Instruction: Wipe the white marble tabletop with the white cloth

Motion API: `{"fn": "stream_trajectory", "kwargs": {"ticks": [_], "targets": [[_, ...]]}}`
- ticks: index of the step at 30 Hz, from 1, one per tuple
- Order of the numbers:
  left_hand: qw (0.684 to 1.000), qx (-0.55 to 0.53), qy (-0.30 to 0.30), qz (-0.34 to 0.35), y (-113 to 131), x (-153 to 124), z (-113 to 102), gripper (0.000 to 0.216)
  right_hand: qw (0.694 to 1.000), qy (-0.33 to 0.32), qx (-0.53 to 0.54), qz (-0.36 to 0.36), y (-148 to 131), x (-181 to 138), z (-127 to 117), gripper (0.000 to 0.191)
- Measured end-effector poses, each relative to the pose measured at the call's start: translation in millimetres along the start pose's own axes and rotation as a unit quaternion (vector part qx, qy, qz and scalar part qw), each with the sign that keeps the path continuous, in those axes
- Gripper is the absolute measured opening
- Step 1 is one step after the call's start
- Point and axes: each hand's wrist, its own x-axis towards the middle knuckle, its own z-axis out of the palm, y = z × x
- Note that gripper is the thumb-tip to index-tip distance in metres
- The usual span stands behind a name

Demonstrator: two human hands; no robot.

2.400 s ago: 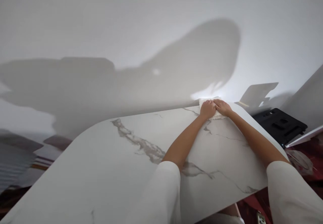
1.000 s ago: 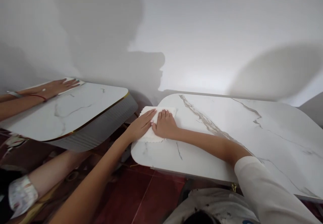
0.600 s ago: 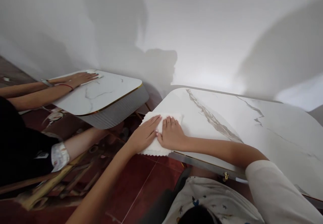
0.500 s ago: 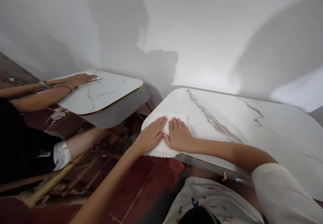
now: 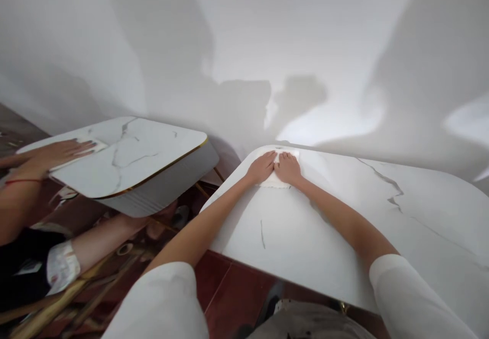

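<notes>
My left hand (image 5: 262,167) and my right hand (image 5: 288,168) lie side by side, palms down, pressing a white cloth (image 5: 274,180) flat on a white marble-patterned table (image 5: 324,227). The cloth is at the table's far left corner, close to the wall, and is mostly hidden under my hands. Both arms are stretched forward, with white sleeves near the camera.
To the left stands a second marble-patterned table (image 5: 126,158) with a gold rim. Another person's hand (image 5: 57,151) presses a cloth on it; that person's other arm (image 5: 103,234) reaches below it. Red floor (image 5: 233,288) shows between the tables. A white wall (image 5: 244,48) is behind.
My hands slid the cloth from the table's near left edge away from me to the far corner by the wall. The other person's hand moved left along their table.
</notes>
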Motion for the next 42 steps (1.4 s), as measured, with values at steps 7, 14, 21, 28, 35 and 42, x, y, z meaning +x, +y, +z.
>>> {"fn": "stream_trajectory", "kwargs": {"ticks": [7,14,21,28,35,42], "targets": [[1.000,0.019,0.016,0.014,-16.3,62.0,11.7,0.052,0.998,0.065,0.017,-0.002,37.5,50.4,19.8,0.039],[0.997,0.012,0.039,0.064,6.5,101.6,30.1,0.047,0.999,0.013,-0.020,0.038,75.7,50.1,1.2,0.037],[0.987,-0.002,0.087,0.135,46.0,108.7,45.4,0.047,0.995,0.021,-0.069,0.070,97.8,14.4,-20.8,0.043],[0.979,-0.003,0.067,0.194,62.4,67.5,39.5,0.049,0.991,-0.001,-0.091,0.099,72.1,-33.3,-31.3,0.053],[0.986,-0.006,0.040,0.160,70.4,-20.3,14.3,0.052,0.992,0.022,-0.096,0.076,11.8,-94.0,-34.2,0.054],[0.993,0.027,0.044,0.103,78.4,-126.2,-5.2,0.054,0.999,-0.014,-0.049,0.011,-48.6,-156.6,-44.2,0.056]]}}
